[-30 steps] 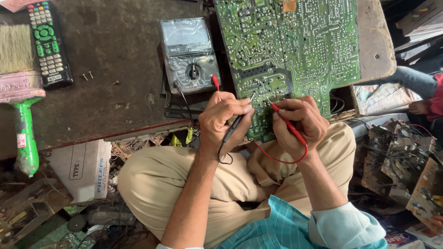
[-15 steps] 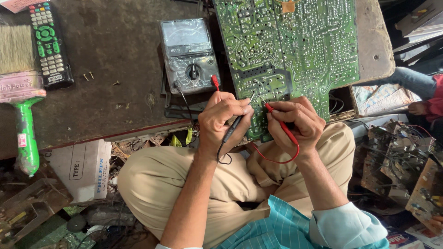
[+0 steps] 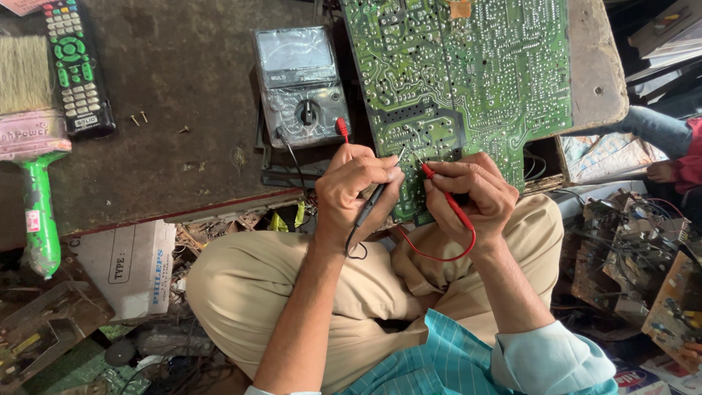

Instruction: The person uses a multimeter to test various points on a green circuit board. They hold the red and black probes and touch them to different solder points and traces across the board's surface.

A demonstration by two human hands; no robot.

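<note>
Both probes already on the green circuit board (image 3: 468,80): left hand (image 3: 355,194) pinches black probe (image 3: 373,197), right hand (image 3: 468,194) grips red probe (image 3: 446,197). Analog meter (image 3: 300,84) sits far-left, reading prob still ongoing.

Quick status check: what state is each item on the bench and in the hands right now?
Left hand: grips black probe, tip on board.
Right hand: grips red probe, tip on board.
Circuit board: solder side up, overhanging the bench edge.
Multimeter: face up, leads plugged in.
Remote: lying face up.
Brush: lying flat.
</note>
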